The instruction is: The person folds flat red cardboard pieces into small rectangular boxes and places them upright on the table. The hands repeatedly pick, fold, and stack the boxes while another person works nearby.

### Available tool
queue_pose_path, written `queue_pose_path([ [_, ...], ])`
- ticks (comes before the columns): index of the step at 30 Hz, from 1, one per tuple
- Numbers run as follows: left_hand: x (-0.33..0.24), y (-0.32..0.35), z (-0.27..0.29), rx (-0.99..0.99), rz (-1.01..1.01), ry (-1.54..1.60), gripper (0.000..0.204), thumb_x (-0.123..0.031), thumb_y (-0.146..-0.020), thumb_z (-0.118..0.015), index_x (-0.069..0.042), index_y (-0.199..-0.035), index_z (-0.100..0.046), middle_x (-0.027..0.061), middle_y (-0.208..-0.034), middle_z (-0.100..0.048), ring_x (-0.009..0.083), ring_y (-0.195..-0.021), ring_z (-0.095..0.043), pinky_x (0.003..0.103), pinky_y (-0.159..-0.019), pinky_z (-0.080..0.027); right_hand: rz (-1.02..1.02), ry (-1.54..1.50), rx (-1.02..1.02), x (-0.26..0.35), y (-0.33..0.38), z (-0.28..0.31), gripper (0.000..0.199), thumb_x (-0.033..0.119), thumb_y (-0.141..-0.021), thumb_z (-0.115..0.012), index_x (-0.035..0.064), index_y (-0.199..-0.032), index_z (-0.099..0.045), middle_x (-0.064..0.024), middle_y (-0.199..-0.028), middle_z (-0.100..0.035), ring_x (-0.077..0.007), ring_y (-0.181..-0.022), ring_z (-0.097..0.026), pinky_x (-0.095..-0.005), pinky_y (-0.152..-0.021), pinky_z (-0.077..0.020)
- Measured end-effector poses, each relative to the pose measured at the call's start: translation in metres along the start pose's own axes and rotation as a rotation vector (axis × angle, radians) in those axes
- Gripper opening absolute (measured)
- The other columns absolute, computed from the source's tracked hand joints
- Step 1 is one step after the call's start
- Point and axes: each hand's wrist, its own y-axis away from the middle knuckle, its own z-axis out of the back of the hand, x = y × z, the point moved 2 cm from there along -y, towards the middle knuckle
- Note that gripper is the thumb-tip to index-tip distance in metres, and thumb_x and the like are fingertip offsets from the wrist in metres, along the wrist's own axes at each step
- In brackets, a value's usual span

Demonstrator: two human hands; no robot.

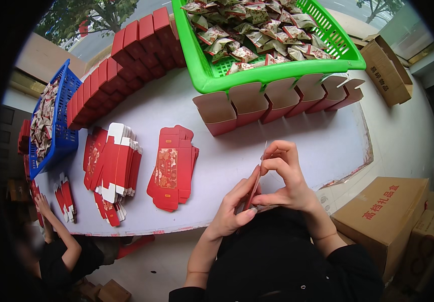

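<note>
Flat red carton blank (pixel 256 177) held edge-on between both hands. 2 stacks of flat red blanks (pixel 172 168) on table (pixel 297 146), left of centre. Row of opened red cartons (pixel 277 100) below green basket (pixel 272 73) of small printed sachets (pixel 257 27). Brown cardboard boxes (pixel 383 214) at right, on floor.

You hold a thin red card carton blank (pixel 255 187), its printed face slightly glossy. The green basket (pixel 203 65) is shiny moulded plastic; the sweet wrappers (pixel 257 30) crinkled film; the table (pixel 307 146) smooth, matt white.
</note>
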Motion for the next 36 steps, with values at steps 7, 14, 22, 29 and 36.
queue_pose_path([
  [7,0.005,0.008,0.004,-0.020,-0.011,0.153,0.057,-0.030,-0.083,-0.061,0.004,-0.126,-0.046,0.0093,-0.109,-0.054,0.0154,-0.098,-0.052,0.028,-0.086,-0.041,0.010,-0.110,0.040,0.000,0.001,0.004,0.047,0.015,-0.064,-0.082,0.0031,-0.097,-0.051,-0.0116,-0.114,-0.036,-0.0192,-0.096,-0.047,-0.0327,-0.081,-0.0448],
  [14,0.005,0.008,0.005,-0.194,-0.064,0.121,0.040,-0.016,-0.091,-0.059,0.003,-0.124,-0.046,0.0135,-0.119,-0.054,0.0165,-0.104,-0.054,0.031,-0.090,-0.045,-0.307,-0.826,-0.011,-0.005,0.015,-0.007,0.072,0.006,-0.078,-0.064,0.0058,-0.136,-0.021,-0.0171,-0.132,-0.037,-0.0247,-0.118,-0.045,-0.0368,-0.098,-0.0392],
  [22,0.004,0.004,0.003,-0.341,-0.408,-0.228,0.066,-0.017,-0.090,-0.059,-0.004,-0.141,-0.019,0.0193,-0.114,-0.056,0.0242,-0.102,-0.059,0.034,-0.086,-0.048,-0.227,-0.581,-0.041,-0.008,0.029,-0.025,0.057,0.005,-0.087,-0.054,0.0017,-0.138,-0.028,-0.0163,-0.129,-0.044,-0.0225,-0.116,-0.048,-0.0367,-0.096,-0.0415],
  [29,0.007,0.003,0.007,-0.302,-0.475,-0.459,0.050,-0.019,-0.087,-0.060,-0.003,-0.128,-0.036,0.0182,-0.115,-0.052,0.0227,-0.091,-0.060,0.034,-0.082,-0.049,-0.165,-0.394,-0.071,-0.007,0.024,-0.026,0.055,0.011,-0.082,-0.058,0.0004,-0.132,-0.037,-0.0144,-0.112,-0.047,-0.0221,-0.098,-0.053,-0.0319,-0.081,-0.0492],
  [36,-0.001,0.000,0.005,-0.303,-0.484,-0.448,0.039,-0.017,-0.082,-0.064,-0.004,-0.113,-0.044,0.0172,-0.122,-0.046,0.0219,-0.103,-0.049,0.032,-0.082,-0.048,-0.180,-0.347,-0.056,-0.012,0.032,-0.028,0.035,0.013,-0.085,-0.056,0.0014,-0.115,-0.042,-0.0152,-0.107,-0.046,-0.0207,-0.092,-0.049,-0.0312,-0.079,-0.0463],
])
